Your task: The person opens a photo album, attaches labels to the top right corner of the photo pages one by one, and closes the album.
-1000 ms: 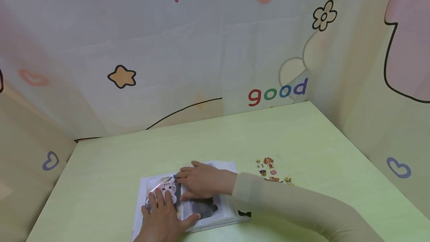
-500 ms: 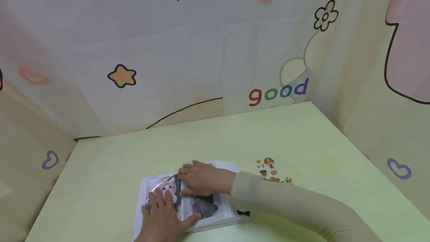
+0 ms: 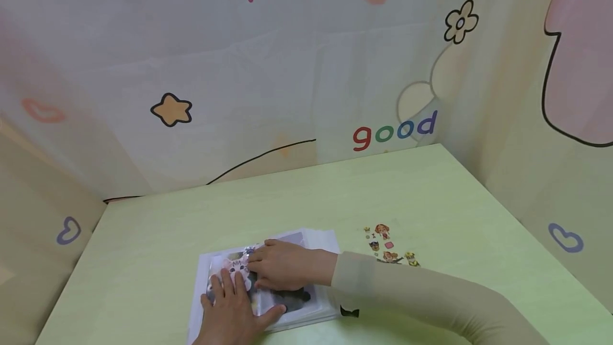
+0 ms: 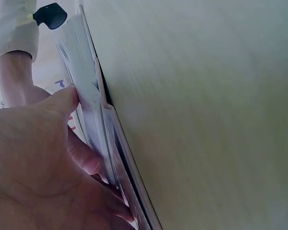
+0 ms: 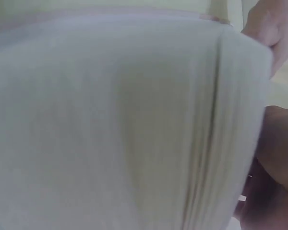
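An album (image 3: 323,241) with thick white pages lies open on the table in the head view. A cat picture (image 3: 236,266) under shiny clear plastic shows on its left page, and a darker picture (image 3: 293,300) on the right one. My left hand (image 3: 231,307) rests spread on the left page and the middle, over the lower part of the cat picture. My right hand (image 3: 286,266) lies across the album's middle, its fingertips touching the cat picture's upper right edge. What lies under those fingertips is hidden. Page edges (image 5: 110,120) fill the right wrist view, blurred.
Cartoon stickers (image 3: 388,245) lie on the pale green table (image 3: 167,228) to the right of the album, partly behind the right sleeve (image 3: 412,286). A small black shape (image 3: 349,311) shows by the album's right edge. Printed curtains (image 3: 268,79) stand around the table.
My right hand stays put at first, then shifts slightly towards me and left, uncovering more of the right page's top. My left hand stays in place on the album.
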Tool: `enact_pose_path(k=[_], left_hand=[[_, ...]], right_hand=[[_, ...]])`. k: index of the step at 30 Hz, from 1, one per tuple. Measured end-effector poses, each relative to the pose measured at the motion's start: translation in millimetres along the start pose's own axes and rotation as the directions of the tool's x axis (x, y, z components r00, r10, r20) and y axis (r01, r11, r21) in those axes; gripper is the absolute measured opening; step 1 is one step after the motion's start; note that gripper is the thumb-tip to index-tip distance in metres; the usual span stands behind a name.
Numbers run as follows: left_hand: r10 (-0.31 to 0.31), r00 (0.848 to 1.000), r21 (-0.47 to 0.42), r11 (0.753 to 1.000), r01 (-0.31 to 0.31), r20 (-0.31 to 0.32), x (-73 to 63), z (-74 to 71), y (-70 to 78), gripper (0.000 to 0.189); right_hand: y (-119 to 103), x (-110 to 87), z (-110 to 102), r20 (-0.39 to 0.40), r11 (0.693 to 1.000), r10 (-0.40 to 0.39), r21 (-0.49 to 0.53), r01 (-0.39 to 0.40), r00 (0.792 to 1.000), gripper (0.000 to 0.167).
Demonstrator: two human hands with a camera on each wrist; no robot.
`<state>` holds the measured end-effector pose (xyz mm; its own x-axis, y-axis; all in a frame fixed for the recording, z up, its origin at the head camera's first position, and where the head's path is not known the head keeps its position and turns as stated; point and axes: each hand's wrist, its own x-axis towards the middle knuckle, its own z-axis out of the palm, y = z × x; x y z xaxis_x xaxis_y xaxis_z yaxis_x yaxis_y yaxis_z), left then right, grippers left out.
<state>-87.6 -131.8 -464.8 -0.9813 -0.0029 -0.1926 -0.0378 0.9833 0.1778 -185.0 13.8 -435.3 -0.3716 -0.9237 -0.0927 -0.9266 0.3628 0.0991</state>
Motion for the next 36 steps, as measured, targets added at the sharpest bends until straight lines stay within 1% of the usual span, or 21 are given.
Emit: enact_pose_path(k=[5, 9, 16, 20, 25, 31, 36], left_hand=[[0.0, 1.0, 0.008, 1.0, 0.0, -0.001, 0.1, -0.3, 0.9, 0.137], [-0.002, 1.0, 0.017, 1.0, 0.002, -0.002, -0.1, -0.4, 1.4, 0.137], [0.015, 0.999, 0.022, 1.0, -0.014, -0.047, -2.8, -0.2, 0.7, 0.135], [0.026, 0.997, 0.025, 0.999, -0.024, -0.071, -4.5, 0.8, -0.6, 0.133], [0.031, 0.996, 0.037, 0.999, -0.028, -0.082, -5.0, 2.3, 0.0, 0.132], [0.015, 0.998, 0.029, 1.0, -0.013, -0.057, -4.1, 2.4, 0.2, 0.133], [-0.001, 0.999, 0.029, 1.0, 0.002, -0.036, -2.9, 2.0, 0.8, 0.135]], right_hand=[[-1.4, -0.2, 2.3, -0.001, 1.0, 0.011, -0.021, -0.011, 1.0, 0.046], [-3.2, 1.4, 4.0, 0.01, 0.998, 0.041, -0.048, -0.041, 0.999, 0.053], [-4.2, 2.9, 3.9, 0.005, 0.991, 0.114, -0.078, -0.113, 0.994, 0.059], [-2.0, 2.6, 2.7, 0.006, 0.98, 0.163, -0.113, -0.161, 0.987, 0.059], [-0.3, 1.4, 0.9, 0.01, 0.977, 0.191, -0.101, -0.189, 0.981, 0.055], [1.2, 2.3, 4.4, 0.005, 0.975, 0.212, -0.076, -0.211, 0.977, 0.057], [1.9, 3.0, 6.2, 0.007, 0.971, 0.22, -0.093, -0.219, 0.975, 0.059]])
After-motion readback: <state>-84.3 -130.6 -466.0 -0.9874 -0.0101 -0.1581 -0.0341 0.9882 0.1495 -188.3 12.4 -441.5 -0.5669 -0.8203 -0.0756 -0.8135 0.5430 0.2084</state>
